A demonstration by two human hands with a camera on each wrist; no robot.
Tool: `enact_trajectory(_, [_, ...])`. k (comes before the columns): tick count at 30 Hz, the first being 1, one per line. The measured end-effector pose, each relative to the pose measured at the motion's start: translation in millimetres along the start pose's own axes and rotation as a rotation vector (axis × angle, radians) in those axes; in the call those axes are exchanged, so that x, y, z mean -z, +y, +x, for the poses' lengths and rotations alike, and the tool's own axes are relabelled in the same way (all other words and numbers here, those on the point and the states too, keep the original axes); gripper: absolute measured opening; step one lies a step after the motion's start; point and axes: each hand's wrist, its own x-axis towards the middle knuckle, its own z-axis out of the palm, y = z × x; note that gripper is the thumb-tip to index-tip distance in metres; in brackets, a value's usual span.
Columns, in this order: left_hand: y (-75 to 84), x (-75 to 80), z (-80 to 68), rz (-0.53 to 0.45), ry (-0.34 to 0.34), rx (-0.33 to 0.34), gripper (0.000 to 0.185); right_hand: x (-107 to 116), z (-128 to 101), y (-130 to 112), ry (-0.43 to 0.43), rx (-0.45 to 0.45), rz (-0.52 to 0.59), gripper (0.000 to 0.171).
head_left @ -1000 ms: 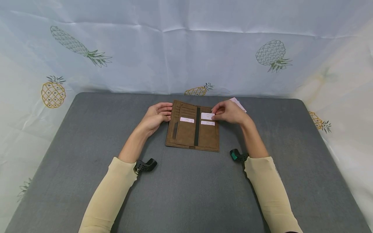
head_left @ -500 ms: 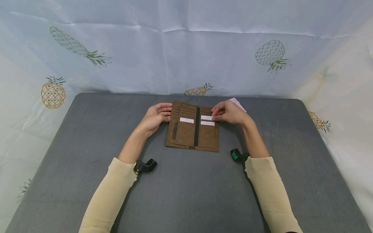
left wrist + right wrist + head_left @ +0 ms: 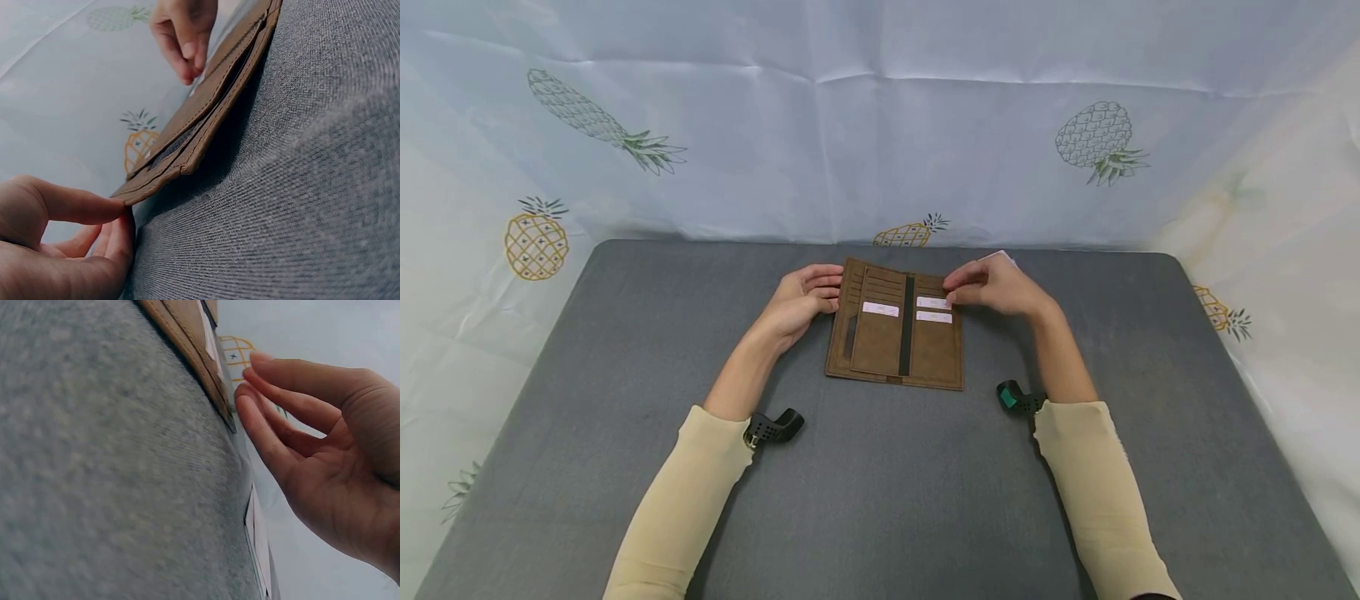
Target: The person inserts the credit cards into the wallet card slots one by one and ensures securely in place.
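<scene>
An open brown wallet (image 3: 876, 346) with a dark strip down its middle lies toward the back of the table. My left hand (image 3: 793, 308) pinches its left edge, thumb above and fingers beneath; the left wrist view shows that corner slightly raised. One pale pink card (image 3: 880, 309) peeks from a slot in the left panel. In the right panel an upper card (image 3: 931, 302) and a lower card (image 3: 934, 317) show as narrow strips. Over the right edge hovers my right hand (image 3: 1000, 287), fingers loosely bent with nothing between them in the right wrist view.
More pale cards (image 3: 257, 540) lie on the grey tabletop (image 3: 880, 500) beyond the wallet's right side, mostly hidden by my right hand in the head view. A white cloth (image 3: 880, 150) with pineapple prints hangs behind the table.
The upper card on the right panel has slid down into its slot, so less of it shows. My right fingers have let go and shifted slightly right. The left hand has stayed put.
</scene>
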Motion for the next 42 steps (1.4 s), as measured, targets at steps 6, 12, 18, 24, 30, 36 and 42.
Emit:
enact_trajectory(6, [0.9,0.7,-0.7,-0.008,0.001,0.005,0.067,11,-11,3,0.097,-0.084,0.084,0.037])
enact_trajectory(12, [0.9,1.4,-0.8,-0.002,-0.001,0.0,0.067,21,-18,9,0.247,-0.157,0.146,0.041])
enact_trajectory(18, [1.1,1.4,-1.3,-0.008,0.0,-0.002,0.067,25,-18,18,0.376,-0.228,0.104,0.045])
enact_trajectory(24, [1.5,0.7,-1.6,-0.006,-0.002,-0.003,0.067,28,-18,24,0.437,-0.269,-0.029,0.052])
enact_trajectory(30, [1.2,0.9,-1.1,0.002,-0.003,-0.002,0.067,30,-17,27,0.339,-0.305,-0.112,0.068])
enact_trajectory(36, [1.6,1.2,-0.5,0.003,-0.004,0.003,0.068,29,-16,28,0.324,-0.311,-0.105,0.071])
enact_trajectory(42, [2.1,1.5,-1.1,0.002,-0.009,-0.002,0.067,31,-17,30,0.337,-0.325,-0.078,0.075])
